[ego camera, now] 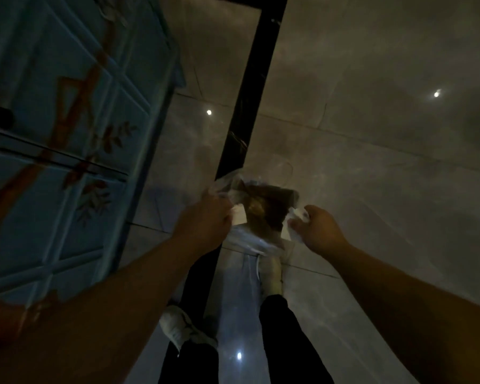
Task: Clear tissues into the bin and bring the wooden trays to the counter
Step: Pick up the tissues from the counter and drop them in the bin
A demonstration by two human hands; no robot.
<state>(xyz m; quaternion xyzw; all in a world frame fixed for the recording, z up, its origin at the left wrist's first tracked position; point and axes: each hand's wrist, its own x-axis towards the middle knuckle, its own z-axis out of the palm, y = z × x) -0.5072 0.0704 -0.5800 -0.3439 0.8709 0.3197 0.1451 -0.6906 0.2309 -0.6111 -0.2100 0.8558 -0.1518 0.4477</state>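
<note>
The scene is dim. Below me a clear plastic bin bag [250, 242] hangs open over the floor, with dark brownish waste [263, 209] inside. My left hand [205, 223] grips the bag's left edge and pinches a white tissue [239, 216] at the rim. Opposite it, my right hand [320, 231] holds the bag's right edge together with another crumpled white tissue [297, 217]. No wooden trays are in view.
A blue panelled door or cabinet [67, 120] with a painted floral pattern fills the left side. A black threshold strip [250, 87] runs across the glossy grey tiled floor [372, 134]. My feet in light shoes [178, 325] stand beneath the bag.
</note>
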